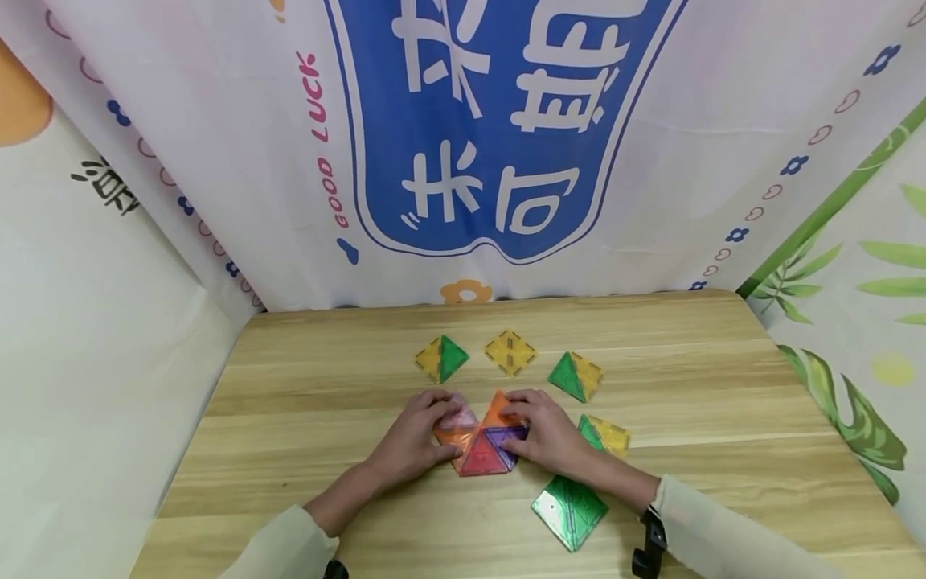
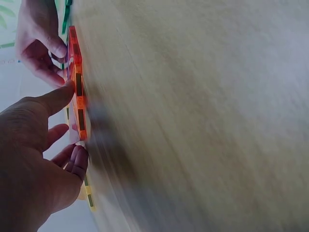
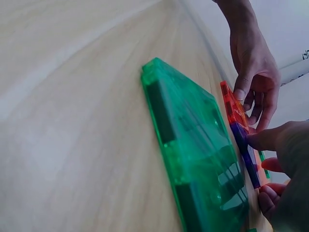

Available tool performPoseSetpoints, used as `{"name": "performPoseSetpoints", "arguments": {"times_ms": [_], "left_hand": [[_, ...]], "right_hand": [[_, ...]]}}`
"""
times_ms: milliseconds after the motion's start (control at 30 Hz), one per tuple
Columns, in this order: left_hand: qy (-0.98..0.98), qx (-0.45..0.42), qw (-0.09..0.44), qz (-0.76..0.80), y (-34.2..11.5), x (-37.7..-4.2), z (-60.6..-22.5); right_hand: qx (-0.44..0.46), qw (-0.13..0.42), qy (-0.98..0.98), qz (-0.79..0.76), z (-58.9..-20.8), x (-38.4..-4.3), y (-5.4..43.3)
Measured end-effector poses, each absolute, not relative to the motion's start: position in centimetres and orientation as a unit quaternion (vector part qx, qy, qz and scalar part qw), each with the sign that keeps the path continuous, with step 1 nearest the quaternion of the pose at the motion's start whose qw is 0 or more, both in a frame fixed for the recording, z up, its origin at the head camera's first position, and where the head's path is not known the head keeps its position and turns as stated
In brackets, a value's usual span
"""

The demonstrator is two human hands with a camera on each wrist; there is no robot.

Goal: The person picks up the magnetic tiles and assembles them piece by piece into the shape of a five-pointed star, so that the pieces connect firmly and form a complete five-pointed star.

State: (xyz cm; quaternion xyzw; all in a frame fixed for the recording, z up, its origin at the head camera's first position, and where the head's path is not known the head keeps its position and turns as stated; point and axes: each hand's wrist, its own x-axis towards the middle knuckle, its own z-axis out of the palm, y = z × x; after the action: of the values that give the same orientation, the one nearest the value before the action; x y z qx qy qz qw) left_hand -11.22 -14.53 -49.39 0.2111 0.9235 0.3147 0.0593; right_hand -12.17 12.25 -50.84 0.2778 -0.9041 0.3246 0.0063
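On the left of the wooden tabletop point(image 1: 268, 402), a pale sleeve point(image 1: 282, 543) leads to the left hand point(image 1: 411, 441), whose fingers and thumb pinch the left side of a tile cluster point(image 1: 479, 439): thumb at an orange tile's edge, fingertips by the pink tile point(image 1: 459, 413). Beyond this hand lies a yellow-and-green diamond point(image 1: 441, 359). The cluster, five translucent triangles meeting at a point with a gap on the far side, lies between both hands, its red tile point(image 1: 484, 458) nearest the person. Farther back sits an all-yellow diamond point(image 1: 510, 353). The right hand point(image 1: 547, 430) pinches the cluster's right side, thumb on the purple tile point(image 1: 499, 438), fingers on the upper orange tile point(image 1: 497, 412). Near its forearm lies a green diamond point(image 1: 570, 512); behind that hand is a green-and-yellow pair point(image 1: 575, 376), with another point(image 1: 606, 435) farther right, partly hidden by the arm.
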Motion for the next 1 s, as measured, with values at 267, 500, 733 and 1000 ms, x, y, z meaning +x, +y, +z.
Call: {"name": "performPoseSetpoints", "arguments": {"times_ms": [267,500,733,1000], "left_hand": [[0.913,0.224,0.043,0.339,-14.4,-11.3,-49.5],[0.900,0.219,0.056,0.372,-14.5,-11.5,-49.5],[0.886,0.229,0.083,0.394,-14.7,-12.0,-49.5],[0.857,0.237,0.129,0.438,-15.2,-12.4,-49.3]], "right_hand": [[0.253,0.015,-0.894,0.368,-50.9,-12.1,12.1],[0.252,-0.006,-0.880,0.403,-50.9,-12.3,12.4],[0.260,-0.046,-0.862,0.433,-51.1,-12.9,12.7],[0.286,-0.078,-0.835,0.464,-51.1,-13.3,13.1]]}}
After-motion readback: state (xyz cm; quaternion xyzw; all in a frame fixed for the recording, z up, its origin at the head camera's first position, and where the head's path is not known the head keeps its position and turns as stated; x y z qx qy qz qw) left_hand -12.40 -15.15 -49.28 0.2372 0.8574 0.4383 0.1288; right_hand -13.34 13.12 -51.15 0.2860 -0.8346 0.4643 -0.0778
